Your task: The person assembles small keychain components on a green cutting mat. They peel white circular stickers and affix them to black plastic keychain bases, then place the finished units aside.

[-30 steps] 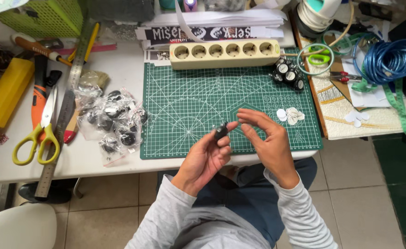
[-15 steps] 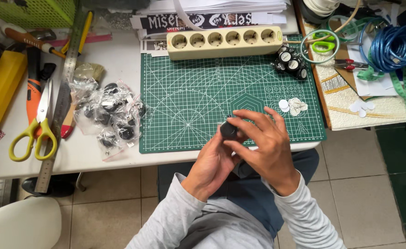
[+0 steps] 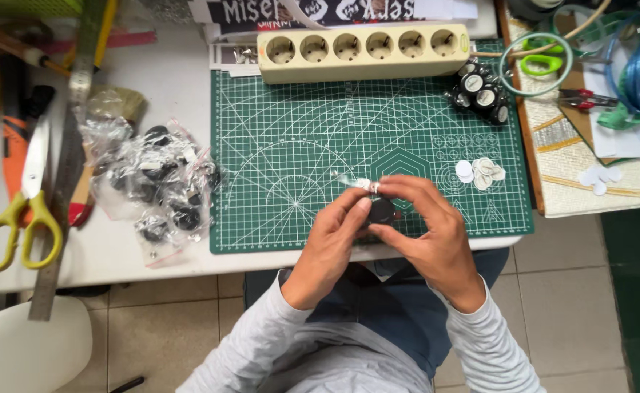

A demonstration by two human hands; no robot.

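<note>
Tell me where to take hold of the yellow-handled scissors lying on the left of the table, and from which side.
Take the yellow-handled scissors by their handle loops, coming from the near table edge. They lie flat with the loops toward the person and the blades pointing away, squeezed beside the steel ruler and other tools, so the loops are likely the freest, safest part. Both hands, left hand and right hand, are busy with a small black round part.

A cutting mat [image 3: 298,145] lies on the table [image 3: 116,247]. A power strip [image 3: 363,52] sits along its far edge. Bags of parts [image 3: 156,189] lie left of it, with scissors [image 3: 25,196] farther left.
</note>
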